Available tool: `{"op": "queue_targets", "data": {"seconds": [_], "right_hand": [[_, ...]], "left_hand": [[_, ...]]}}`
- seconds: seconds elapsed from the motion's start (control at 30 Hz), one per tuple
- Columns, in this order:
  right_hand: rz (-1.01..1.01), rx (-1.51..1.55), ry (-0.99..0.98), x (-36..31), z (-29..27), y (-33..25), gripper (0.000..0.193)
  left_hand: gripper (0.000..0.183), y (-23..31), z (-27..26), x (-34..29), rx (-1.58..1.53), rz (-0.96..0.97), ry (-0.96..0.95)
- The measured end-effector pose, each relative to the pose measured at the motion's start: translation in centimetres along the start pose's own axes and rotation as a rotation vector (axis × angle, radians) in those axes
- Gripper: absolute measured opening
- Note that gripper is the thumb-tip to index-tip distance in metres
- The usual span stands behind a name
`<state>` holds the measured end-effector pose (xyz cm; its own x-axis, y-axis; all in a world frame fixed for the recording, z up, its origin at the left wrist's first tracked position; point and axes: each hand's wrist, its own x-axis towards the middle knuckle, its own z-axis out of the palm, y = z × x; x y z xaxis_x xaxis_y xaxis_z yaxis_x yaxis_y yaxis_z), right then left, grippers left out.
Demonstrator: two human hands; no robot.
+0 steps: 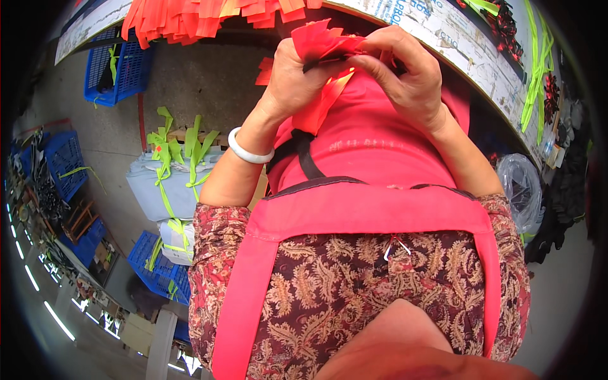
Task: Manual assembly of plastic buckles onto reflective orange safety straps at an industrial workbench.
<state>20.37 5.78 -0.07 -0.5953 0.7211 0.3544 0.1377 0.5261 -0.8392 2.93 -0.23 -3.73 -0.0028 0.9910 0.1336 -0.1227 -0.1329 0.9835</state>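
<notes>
A red-orange fabric piece (pixel 329 41) with a dark part along its lower side is held up in front of the red apron (pixel 380 145). My left hand (pixel 292 85), with a white bangle (pixel 248 149) on the wrist, is closed around its left side. Thumb and fingers of my right hand (pixel 408 76) pinch its right edge. An orange strip (pixel 322 107) hangs below my left hand; whether it is joined to the held piece I cannot tell. The dark part between my fingers is mostly hidden.
Red-orange fabric pieces (pixel 183 19) overhang the table (pixel 437 31) at the far left. Lime-green strips (pixel 537 76) lie on its right side. Tied grey bundles (pixel 161 187) and blue crates (pixel 120 69) stand on the left floor. A clear plastic bag (pixel 520 190) hangs at the right.
</notes>
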Motion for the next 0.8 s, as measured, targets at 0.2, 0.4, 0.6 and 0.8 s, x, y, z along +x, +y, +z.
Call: {"op": "queue_targets", "data": {"seconds": [0.2, 0.4, 0.6, 0.8], "right_hand": [[-0.052, -0.044, 0.019, -0.2, 0.0, 0.2, 0.018], [-0.015, -0.011, 0.007, -0.3, 0.0, 0.4, 0.016], [0.0, -0.007, -0.009, -0.4, 0.1, 0.1, 0.015], [0.022, 0.022, -0.005, -0.4, 0.4, 0.6, 0.015]], "left_hand": [[0.025, 0.2, 0.2, 0.0, -0.001, 0.024, -0.008], [0.031, 0.1, -0.2, -0.2, -0.031, -0.1, -0.052], [0.031, -0.7, 0.1, -0.3, -0.029, -0.059, -0.021], [0.03, -0.8, -0.2, -0.2, 0.019, -0.016, -0.009]]}}
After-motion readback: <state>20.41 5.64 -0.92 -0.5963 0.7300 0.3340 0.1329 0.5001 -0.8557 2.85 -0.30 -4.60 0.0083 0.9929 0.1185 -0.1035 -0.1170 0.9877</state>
